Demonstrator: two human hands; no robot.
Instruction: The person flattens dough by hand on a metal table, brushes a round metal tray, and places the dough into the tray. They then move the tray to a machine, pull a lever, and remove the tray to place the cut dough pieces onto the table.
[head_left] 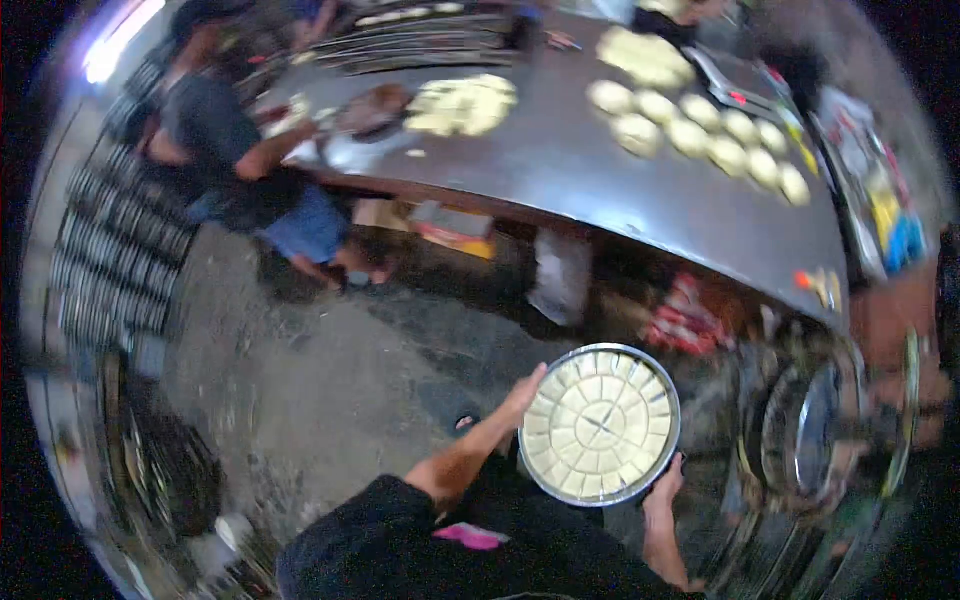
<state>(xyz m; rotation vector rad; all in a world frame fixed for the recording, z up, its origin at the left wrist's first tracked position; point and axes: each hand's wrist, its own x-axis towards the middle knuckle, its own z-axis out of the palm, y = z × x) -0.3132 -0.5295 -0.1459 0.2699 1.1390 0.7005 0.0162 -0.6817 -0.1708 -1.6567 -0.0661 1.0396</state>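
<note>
A round metal tray (673,396) is held in front of my body, over the floor. Pale dough pieces (600,425) fill it in rings, cut into small sections. My left hand (527,390) grips the rim at the upper left, its fingers partly hidden behind the tray. On the lower right side, my right hand (666,482) holds the same rim, with its fingertips by the edge. Beyond the tray, several round dough balls (690,137) and a large dough piece (645,57) lie on the dark worktable (560,150).
A co-worker (215,120) stands at the table's left end, near flattened dough (462,105). Stacked trays (120,245) line the left side. Boxes (452,228) and a white bag (557,278) are under the table. Large round pans (815,430) stand at the right.
</note>
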